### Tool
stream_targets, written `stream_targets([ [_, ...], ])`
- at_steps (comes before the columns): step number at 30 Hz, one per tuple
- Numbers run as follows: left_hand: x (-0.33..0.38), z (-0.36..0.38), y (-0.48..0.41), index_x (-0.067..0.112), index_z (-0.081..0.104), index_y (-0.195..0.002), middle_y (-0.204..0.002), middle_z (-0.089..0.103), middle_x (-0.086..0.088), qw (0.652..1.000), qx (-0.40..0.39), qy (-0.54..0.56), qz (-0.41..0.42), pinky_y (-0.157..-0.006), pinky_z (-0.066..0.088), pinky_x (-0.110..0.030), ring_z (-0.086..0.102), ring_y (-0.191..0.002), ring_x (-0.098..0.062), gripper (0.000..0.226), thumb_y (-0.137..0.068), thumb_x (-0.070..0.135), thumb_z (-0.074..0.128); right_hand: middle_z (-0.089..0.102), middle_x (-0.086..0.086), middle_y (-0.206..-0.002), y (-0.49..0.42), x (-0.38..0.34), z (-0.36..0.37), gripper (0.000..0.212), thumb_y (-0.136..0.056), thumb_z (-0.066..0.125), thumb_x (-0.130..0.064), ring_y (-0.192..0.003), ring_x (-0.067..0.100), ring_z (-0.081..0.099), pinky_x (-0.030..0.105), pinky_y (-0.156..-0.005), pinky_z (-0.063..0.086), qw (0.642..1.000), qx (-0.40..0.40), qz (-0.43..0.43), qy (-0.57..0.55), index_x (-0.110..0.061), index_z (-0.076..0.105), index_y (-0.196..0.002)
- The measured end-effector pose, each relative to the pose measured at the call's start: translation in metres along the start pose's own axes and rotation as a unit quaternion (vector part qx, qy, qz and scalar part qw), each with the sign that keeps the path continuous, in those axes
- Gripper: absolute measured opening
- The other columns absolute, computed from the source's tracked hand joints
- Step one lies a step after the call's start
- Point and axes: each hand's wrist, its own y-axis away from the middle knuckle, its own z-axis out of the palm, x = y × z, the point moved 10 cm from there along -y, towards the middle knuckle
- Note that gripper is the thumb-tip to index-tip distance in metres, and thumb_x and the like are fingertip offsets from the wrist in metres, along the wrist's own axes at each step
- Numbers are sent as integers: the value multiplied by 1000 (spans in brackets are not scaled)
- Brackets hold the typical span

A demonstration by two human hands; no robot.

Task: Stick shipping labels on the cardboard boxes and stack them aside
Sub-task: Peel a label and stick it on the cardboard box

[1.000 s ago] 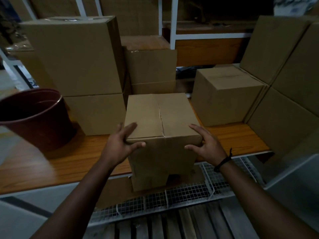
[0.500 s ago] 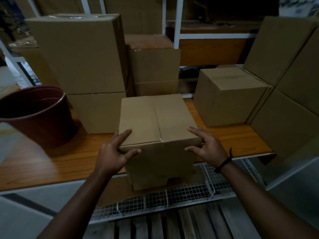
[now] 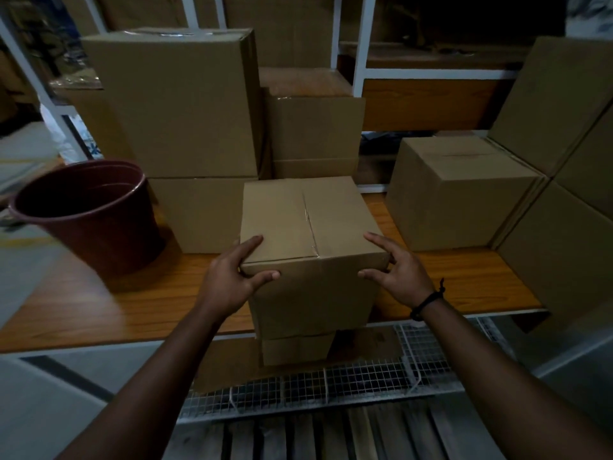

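Observation:
A plain brown cardboard box (image 3: 308, 220) stands at the front edge of a wooden shelf (image 3: 132, 303), its front hanging down past the edge. A taped seam runs along its top. My left hand (image 3: 229, 280) grips the near left corner, with fingers on the top and the thumb on the front face. Around the near right corner my right hand (image 3: 401, 277) holds on, fingers spread on the top edge and thumb on the front. No shipping label is in view.
A dark red bucket (image 3: 93, 224) stands at the left of the shelf. Two stacked boxes (image 3: 172, 104) rise behind it, another box (image 3: 315, 131) behind the held one, a smaller box (image 3: 454, 194) and large boxes (image 3: 557, 104) at the right. Wire mesh (image 3: 365, 376) lies below.
Both hands keep their hold on the box. The box has shifted slightly left, so that it now overlaps the left stack.

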Motion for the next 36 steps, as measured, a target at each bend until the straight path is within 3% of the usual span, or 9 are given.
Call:
stream_targets([
  [2,0,1,-3,29,46,-144,-146,49,-6,1000,-1,-5,-2,-101,38,-24,32,-127,-3,78,-74,41,80,46,-17,-133,-2,1,0,74,-73,83,-17,-128,7,43,41,-105,46,1000,2,3,3,-38,47,-133],
  [4,-3,3,-7,33,46,-143,-148,47,-8,1000,-10,3,-9,-107,42,-35,36,-136,-13,80,-72,46,79,46,-17,-133,-4,2,0,74,-73,83,-18,-130,9,43,43,-106,45,1000,3,7,4,-40,46,-133],
  [7,-8,5,-11,39,45,-143,-148,47,-7,999,-27,8,-19,-103,48,-46,43,-136,-23,84,-66,61,73,44,-15,-137,-7,5,0,74,-73,83,-20,-134,13,40,47,-106,44,1000,-4,16,-2,-43,44,-132],
  [13,-8,6,-15,34,47,-142,-147,47,-2,999,-28,15,-13,-104,47,-39,45,-132,-19,77,-73,44,81,36,-12,-147,-5,12,4,83,-73,83,-21,-138,19,37,49,-105,44,999,-12,42,-22,-36,39,-141],
  [18,-18,-1,-6,34,49,-136,-130,45,14,995,-17,93,-39,-85,45,-14,45,-120,-7,72,-73,28,82,45,-2,-146,-8,-19,2,81,-74,82,-25,-133,19,43,43,-105,45,998,-16,-6,64,-29,40,-143],
  [24,-21,-13,5,41,49,-132,-129,48,13,991,-3,133,-33,-90,51,-26,50,-117,-9,72,-66,42,78,48,-2,-143,-6,-45,-6,82,-70,85,-24,-130,18,46,39,-105,46,997,-14,-25,67,-27,45,-141],
  [28,-15,-16,6,35,50,-137,-130,46,13,995,-3,100,-15,-90,50,-23,49,-119,-9,78,-65,48,77,47,-5,-140,3,-28,1,80,-70,85,-20,-128,15,47,41,-101,49,999,-12,8,32,-27,45,-139],
  [33,-10,-11,7,32,51,-137,-132,48,9,994,-14,104,-11,-94,52,-31,50,-120,-12,78,-64,47,76,46,-5,-141,12,-20,2,80,-72,84,-23,-129,17,47,42,-100,50,999,-9,22,33,-28,44,-141],
  [36,-2,-23,0,39,54,-133,-133,50,7,994,18,107,-7,-87,54,-27,51,-115,-10,75,-64,56,78,45,-12,-135,3,-33,-11,76,-74,82,-27,-124,14,49,38,-98,51,999,-9,25,26,-32,44,-139],
])
